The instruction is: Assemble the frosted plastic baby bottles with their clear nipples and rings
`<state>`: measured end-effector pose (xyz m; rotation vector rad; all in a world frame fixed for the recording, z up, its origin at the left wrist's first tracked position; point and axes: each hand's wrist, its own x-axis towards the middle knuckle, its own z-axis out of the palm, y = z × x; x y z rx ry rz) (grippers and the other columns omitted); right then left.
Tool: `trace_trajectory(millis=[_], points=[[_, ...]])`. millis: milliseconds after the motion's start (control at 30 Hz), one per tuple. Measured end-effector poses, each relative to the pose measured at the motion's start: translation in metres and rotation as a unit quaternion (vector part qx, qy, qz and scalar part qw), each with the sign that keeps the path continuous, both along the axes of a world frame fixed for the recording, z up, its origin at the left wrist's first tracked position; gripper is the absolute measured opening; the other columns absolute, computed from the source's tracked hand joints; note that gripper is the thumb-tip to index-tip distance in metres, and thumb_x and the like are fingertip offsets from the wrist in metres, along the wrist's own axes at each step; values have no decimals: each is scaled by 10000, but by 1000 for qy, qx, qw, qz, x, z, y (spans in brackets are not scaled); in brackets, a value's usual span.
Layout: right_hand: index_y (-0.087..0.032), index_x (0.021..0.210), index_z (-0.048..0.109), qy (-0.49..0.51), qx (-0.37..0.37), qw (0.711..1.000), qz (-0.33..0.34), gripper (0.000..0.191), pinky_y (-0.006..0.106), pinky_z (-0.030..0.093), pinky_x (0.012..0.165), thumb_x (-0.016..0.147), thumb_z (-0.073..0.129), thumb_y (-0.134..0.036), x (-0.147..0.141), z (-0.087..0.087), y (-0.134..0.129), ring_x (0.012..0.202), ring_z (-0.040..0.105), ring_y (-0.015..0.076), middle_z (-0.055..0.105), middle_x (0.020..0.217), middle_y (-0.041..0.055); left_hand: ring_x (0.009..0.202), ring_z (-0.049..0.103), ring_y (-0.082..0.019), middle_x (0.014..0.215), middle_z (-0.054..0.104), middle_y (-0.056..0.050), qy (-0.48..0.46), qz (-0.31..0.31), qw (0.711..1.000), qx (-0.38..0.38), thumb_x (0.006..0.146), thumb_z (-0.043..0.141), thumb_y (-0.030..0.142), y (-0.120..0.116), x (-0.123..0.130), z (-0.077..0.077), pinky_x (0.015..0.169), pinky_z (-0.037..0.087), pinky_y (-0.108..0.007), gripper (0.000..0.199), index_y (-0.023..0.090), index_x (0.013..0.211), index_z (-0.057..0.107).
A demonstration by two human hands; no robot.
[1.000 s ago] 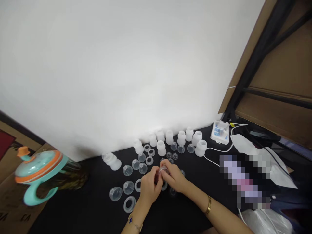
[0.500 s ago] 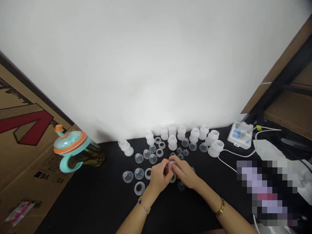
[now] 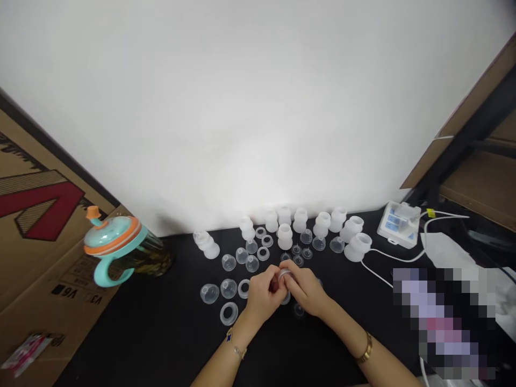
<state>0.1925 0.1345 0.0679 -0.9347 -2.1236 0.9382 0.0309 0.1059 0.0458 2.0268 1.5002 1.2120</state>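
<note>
In the middle of the black table, my left hand [image 3: 263, 295] and my right hand [image 3: 309, 292] pinch a small translucent collar ring [image 3: 286, 272] between them. Fingers cover much of it, so whether another part sits inside cannot be made out. Beneath the hands, another clear ring [image 3: 286, 299] shows in part. Clear nipples [image 3: 296, 249] lie just beyond my fingertips. Left of my left hand are a clear ring [image 3: 229, 313] and clear dome caps [image 3: 209, 293]. Several white bottle bodies [image 3: 285, 237] stand along the back.
A turquoise and orange lidded jug [image 3: 121, 247] stands at the left beside a printed cardboard box [image 3: 36, 290]. At the right are a white power strip [image 3: 399, 224] with cables, white paper [image 3: 447, 250] and a pixelated area. A white wall [image 3: 258, 107] rises behind the table.
Both hands stay together on the ring, with only slight finger movement. The whole view has shifted a little; the parts on the table keep their places.
</note>
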Motion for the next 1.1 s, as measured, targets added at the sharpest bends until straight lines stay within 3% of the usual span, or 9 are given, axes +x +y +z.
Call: trace_trajectory(millis=[967, 1100], points=[[-207, 1010, 570, -30, 28, 999, -31, 194, 240, 373, 597, 974, 384, -252, -3, -7, 0, 602, 614, 164, 651, 704, -7, 488, 419, -93, 541, 441, 61, -16, -15, 998, -50, 899, 520, 292, 4, -3, 0, 513, 307, -216, 222, 199, 697, 522], [-204, 1054, 562, -47, 35, 996, -71, 230, 243, 359, 574, 1008, 363, -310, -5, -10, 2, 600, 630, 175, 666, 714, 2, 520, 462, -108, 569, 471, 55, -96, -35, 989, -106, 956, 478, 399, 8, -3, 0, 522, 336, -215, 267, 197, 806, 566]])
